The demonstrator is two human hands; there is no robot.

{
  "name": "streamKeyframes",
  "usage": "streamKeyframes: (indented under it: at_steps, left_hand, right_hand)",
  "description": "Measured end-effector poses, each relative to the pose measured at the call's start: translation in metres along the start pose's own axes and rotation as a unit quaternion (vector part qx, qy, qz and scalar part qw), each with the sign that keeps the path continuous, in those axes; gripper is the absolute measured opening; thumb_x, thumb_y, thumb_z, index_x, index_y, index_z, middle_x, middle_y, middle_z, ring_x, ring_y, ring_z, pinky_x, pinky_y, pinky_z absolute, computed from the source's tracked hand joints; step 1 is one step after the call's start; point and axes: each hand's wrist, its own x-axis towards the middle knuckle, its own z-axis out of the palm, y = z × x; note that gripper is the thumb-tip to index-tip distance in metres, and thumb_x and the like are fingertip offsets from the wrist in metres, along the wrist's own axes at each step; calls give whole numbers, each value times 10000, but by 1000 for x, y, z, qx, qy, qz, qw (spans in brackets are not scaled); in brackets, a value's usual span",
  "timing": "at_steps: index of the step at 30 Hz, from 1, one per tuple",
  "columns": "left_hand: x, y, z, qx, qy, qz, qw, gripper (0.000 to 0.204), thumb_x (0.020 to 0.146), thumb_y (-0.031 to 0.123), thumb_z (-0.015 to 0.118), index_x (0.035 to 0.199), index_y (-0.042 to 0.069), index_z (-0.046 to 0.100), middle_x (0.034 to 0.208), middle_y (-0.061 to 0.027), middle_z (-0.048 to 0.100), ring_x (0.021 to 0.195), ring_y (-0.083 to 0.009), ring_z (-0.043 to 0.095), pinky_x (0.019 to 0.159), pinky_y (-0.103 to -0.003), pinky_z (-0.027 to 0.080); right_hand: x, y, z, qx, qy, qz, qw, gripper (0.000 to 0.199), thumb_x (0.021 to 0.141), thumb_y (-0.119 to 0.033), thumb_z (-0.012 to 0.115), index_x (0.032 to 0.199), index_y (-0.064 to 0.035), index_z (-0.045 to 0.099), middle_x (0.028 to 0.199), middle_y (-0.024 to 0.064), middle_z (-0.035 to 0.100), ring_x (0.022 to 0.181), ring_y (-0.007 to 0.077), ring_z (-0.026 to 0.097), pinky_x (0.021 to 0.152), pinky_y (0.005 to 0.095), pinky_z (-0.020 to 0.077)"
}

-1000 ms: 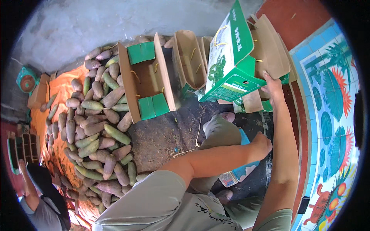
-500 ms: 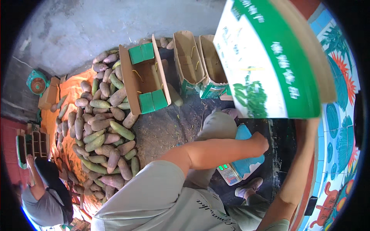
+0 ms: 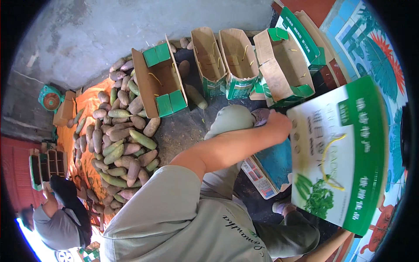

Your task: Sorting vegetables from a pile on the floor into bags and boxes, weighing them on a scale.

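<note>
A green and white cardboard carton (image 3: 316, 157) with a yellow cord handle is held up at the right, its printed side facing me. Its upper left corner meets my left hand (image 3: 279, 125), whose fingers are curled and partly hidden. My right hand is behind the carton; only the forearm (image 3: 334, 246) shows below its lower corner. Partly covered by the carton and my left arm, a weighing scale (image 3: 260, 179) with a blue top (image 3: 273, 161) lies on the dark floor by my legs.
Open cartons stand ahead: one with spread flaps (image 3: 163, 94), two narrow ones (image 3: 214, 85) (image 3: 240, 83), and another (image 3: 286, 72) farther right. Beyond leans a green and white carton (image 3: 301, 37). Many radishes (image 3: 124, 139) lie on an orange sheet (image 3: 89, 105). A person (image 3: 59, 222) works at the left.
The carton has come down and toward me, uncovering the cartons behind it. My left hand has moved forward from above the scale to the carton's corner.
</note>
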Motion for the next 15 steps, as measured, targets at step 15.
streamKeyframes:
  at_steps: [15]
  left_hand:
    - [8,-18,18,22,-124,-42,991,337,731,297,613,967,57,617,923,-115,639,877,-277,617,700,-404,492]
  right_hand:
    - [24,-37,95,214,6,240,947,308,829,-167,612,1081,2,555,1029,60,600,923,147,551,833,280,406]
